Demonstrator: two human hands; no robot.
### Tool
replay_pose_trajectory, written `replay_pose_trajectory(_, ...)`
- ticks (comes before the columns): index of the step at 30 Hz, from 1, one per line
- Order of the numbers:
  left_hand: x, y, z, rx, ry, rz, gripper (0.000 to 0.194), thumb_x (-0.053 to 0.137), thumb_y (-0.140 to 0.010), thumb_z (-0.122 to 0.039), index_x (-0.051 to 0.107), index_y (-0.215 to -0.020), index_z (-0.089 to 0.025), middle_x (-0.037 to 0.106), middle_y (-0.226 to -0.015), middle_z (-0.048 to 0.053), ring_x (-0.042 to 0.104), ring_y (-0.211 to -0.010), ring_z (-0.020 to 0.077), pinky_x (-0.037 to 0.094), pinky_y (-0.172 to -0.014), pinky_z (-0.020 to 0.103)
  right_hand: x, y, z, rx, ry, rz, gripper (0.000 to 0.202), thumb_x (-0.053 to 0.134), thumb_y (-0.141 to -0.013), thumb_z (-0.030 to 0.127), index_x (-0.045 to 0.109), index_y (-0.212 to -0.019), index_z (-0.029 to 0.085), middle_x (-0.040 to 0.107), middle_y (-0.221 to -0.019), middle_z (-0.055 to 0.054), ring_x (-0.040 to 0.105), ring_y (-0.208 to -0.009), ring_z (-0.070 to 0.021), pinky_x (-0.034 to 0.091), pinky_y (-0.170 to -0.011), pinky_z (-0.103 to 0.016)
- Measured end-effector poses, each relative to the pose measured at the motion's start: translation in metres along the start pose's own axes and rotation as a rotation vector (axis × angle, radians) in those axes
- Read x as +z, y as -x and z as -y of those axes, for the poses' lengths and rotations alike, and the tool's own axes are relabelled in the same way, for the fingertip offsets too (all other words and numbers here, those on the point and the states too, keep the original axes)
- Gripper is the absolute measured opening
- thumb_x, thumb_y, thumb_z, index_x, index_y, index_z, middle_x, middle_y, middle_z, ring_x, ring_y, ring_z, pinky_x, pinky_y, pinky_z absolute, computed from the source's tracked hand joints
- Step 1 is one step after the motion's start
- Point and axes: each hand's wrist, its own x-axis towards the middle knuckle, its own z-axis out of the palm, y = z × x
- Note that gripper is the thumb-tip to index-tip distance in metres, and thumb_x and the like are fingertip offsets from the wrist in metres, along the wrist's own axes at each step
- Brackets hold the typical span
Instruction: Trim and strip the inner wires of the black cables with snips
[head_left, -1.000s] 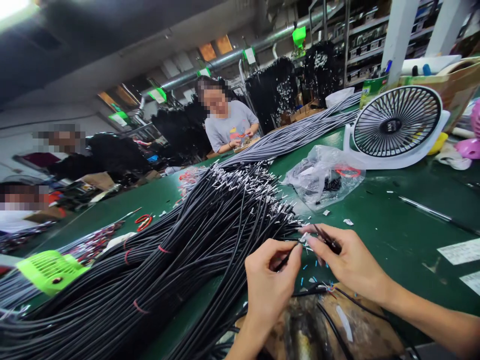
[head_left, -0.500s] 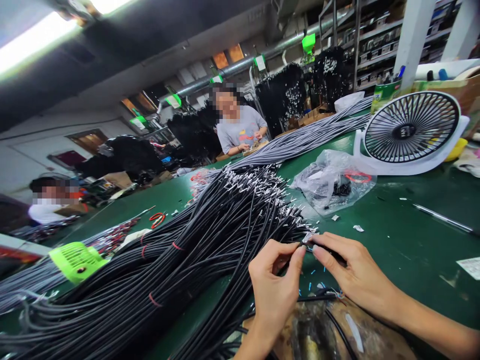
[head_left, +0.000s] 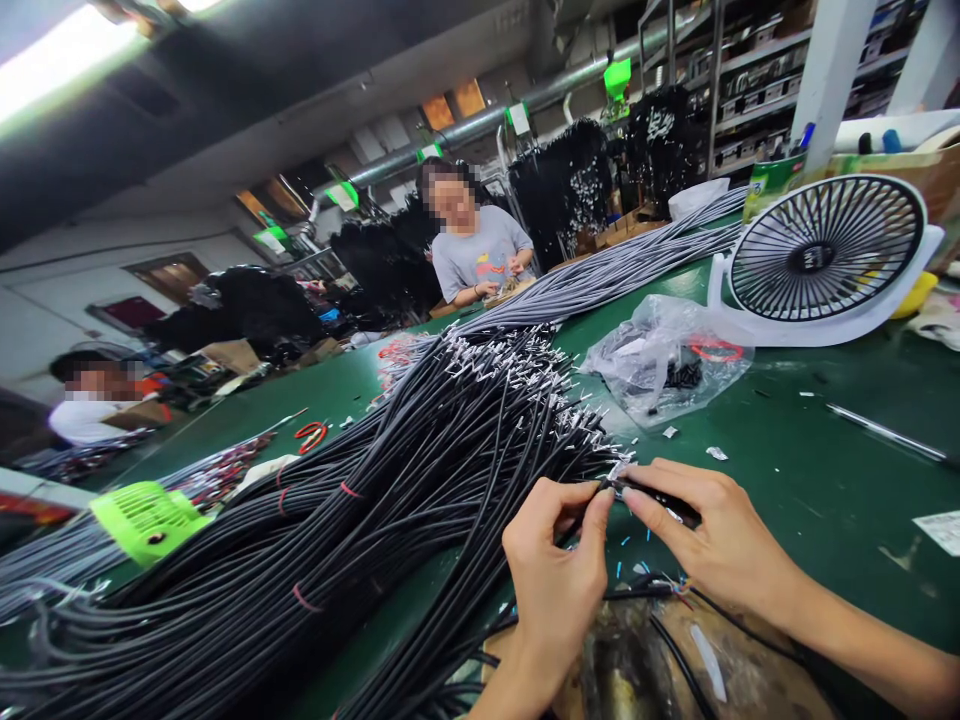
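My left hand [head_left: 559, 555] is closed, thumb and forefinger pinching the end of a black cable [head_left: 609, 485] beside the stripped tips of a large cable bundle [head_left: 390, 470]. Directly to its right, my right hand [head_left: 724, 530] pinches at the same spot. A slim black object [head_left: 679, 508] lies under its fingers, mostly hidden, so its kind is unclear. Both sets of fingertips nearly meet over the green table. Below them sits a worn brown block [head_left: 750, 670], with a black cable [head_left: 679, 655] running across it and small blue wire scraps [head_left: 619, 570] nearby.
A clear plastic bag [head_left: 667, 365] of small black parts lies beyond my hands, near a white desk fan [head_left: 817, 262]. To the right is a pen [head_left: 889, 433]. Grey cables [head_left: 637, 262] stretch across the back. A person [head_left: 480, 245] works opposite; another person [head_left: 90, 400] is far left.
Both hands keep their pinch at almost the same place, with only a slight shift of the fingers. The view has tilted a little; the cables and table items stay put.
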Motion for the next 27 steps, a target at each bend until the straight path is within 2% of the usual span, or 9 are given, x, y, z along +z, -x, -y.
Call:
replay_pose_trajectory(2, 0.000, -0.002, -0.002, -0.097, 0.043, 0.051, 0.015, 0.059, -0.082, -0.027, 0.065, -0.077, -0.014, 0.060, -0.061, 0.001, 0.055, -0.051, 0.0109, 0.043, -0.048, 0.019, 0.001, 0.000, -0.001, 0.014, 0.001, -0.008, 0.027, 0.048, -0.087, 0.033, 0.070, -0.102, 0.026, 0.072, -0.102, -0.003, 0.064, -0.099, -0.0257, 0.051, -0.083, -0.042)
replay_pose_trajectory(6, 0.000, -0.011, -0.007, -0.287, 0.174, 0.210, 0.030, 0.051, -0.086, -0.035, 0.061, -0.069, -0.012, 0.048, -0.040, -0.005, 0.041, -0.032, 0.0069, 0.032, -0.035, 0.017, 0.001, 0.000, -0.002, 0.045, -0.007, -0.002, 0.026, 0.048, -0.086, 0.033, 0.071, -0.098, 0.028, 0.073, -0.099, -0.002, 0.065, -0.097, -0.0256, 0.050, -0.083, -0.042)
replay_pose_trajectory(9, -0.001, -0.014, -0.008, -0.319, 0.235, 0.217, 0.026, 0.056, -0.082, -0.033, 0.060, -0.069, -0.012, 0.048, -0.042, -0.005, 0.041, -0.034, 0.0066, 0.033, -0.036, 0.017, 0.000, -0.003, -0.003, 0.086, -0.063, -0.010, 0.027, 0.050, -0.085, 0.037, 0.070, -0.099, 0.025, 0.072, -0.100, -0.003, 0.065, -0.094, -0.0241, 0.050, -0.081, -0.038)
replay_pose_trajectory(13, 0.000, -0.010, -0.007, -0.257, 0.190, 0.112, 0.014, 0.063, -0.076, -0.026, 0.061, -0.071, -0.013, 0.055, -0.058, -0.001, 0.050, -0.048, 0.0093, 0.039, -0.044, 0.018, 0.000, -0.006, -0.005, 0.149, -0.240, 0.051, 0.035, 0.055, -0.081, 0.046, 0.068, -0.098, 0.019, 0.072, -0.095, -0.004, 0.066, -0.085, -0.0213, 0.051, -0.074, -0.030)
replay_pose_trajectory(16, 0.000, -0.007, -0.006, -0.193, 0.111, 0.069, 0.009, 0.063, -0.077, -0.022, 0.061, -0.071, -0.014, 0.058, -0.064, 0.000, 0.053, -0.055, 0.0116, 0.041, -0.050, 0.021, 0.000, -0.008, -0.011, 0.173, -0.269, 0.153, 0.036, 0.054, -0.080, 0.051, 0.069, -0.080, 0.018, 0.070, -0.073, -0.003, 0.064, -0.067, -0.0198, 0.049, -0.059, -0.026)
replay_pose_trajectory(18, 0.000, -0.007, -0.006, -0.149, 0.075, 0.049, 0.007, 0.062, -0.077, -0.018, 0.061, -0.070, -0.015, 0.058, -0.065, 0.000, 0.054, -0.057, 0.0122, 0.041, -0.052, 0.021, 0.001, -0.010, -0.016, 0.204, -0.236, 0.125, 0.040, 0.052, -0.080, 0.053, 0.067, -0.071, 0.017, 0.067, -0.064, -0.002, 0.061, -0.060, -0.0194, 0.045, -0.052, -0.025)
replay_pose_trajectory(21, 0.002, -0.007, -0.007, -0.051, -0.002, 0.052, 0.009, 0.061, -0.075, -0.012, 0.060, -0.067, -0.015, 0.057, -0.065, 0.001, 0.053, -0.060, 0.0127, 0.039, -0.054, 0.022, 0.004, -0.010, -0.021, 0.225, -0.275, 0.040, 0.039, 0.054, -0.078, 0.054, 0.068, -0.077, 0.018, 0.070, -0.071, -0.003, 0.062, -0.065, -0.0205, 0.047, -0.056, -0.025)
replay_pose_trajectory(24, 0.005, -0.005, -0.006, 0.024, -0.071, 0.098, 0.011, 0.059, -0.075, -0.008, 0.058, -0.066, -0.015, 0.055, -0.064, 0.001, 0.051, -0.059, 0.0125, 0.036, -0.053, 0.022, 0.007, -0.009, -0.022, 0.183, -0.304, 0.071, 0.035, 0.056, -0.078, 0.051, 0.067, -0.077, 0.018, 0.069, -0.073, -0.003, 0.063, -0.069, -0.0214, 0.048, -0.058, -0.025)
replay_pose_trajectory(27, 0.008, -0.003, -0.004, 0.026, -0.106, 0.136, 0.010, 0.058, -0.075, -0.008, 0.058, -0.068, -0.015, 0.054, -0.067, 0.001, 0.050, -0.062, 0.0130, 0.036, -0.055, 0.023, 0.010, -0.007, -0.025, 0.159, -0.307, 0.076, 0.031, 0.057, -0.078, 0.047, 0.065, -0.075, 0.018, 0.068, -0.072, -0.003, 0.063, -0.070, -0.0216, 0.050, -0.061, -0.025)
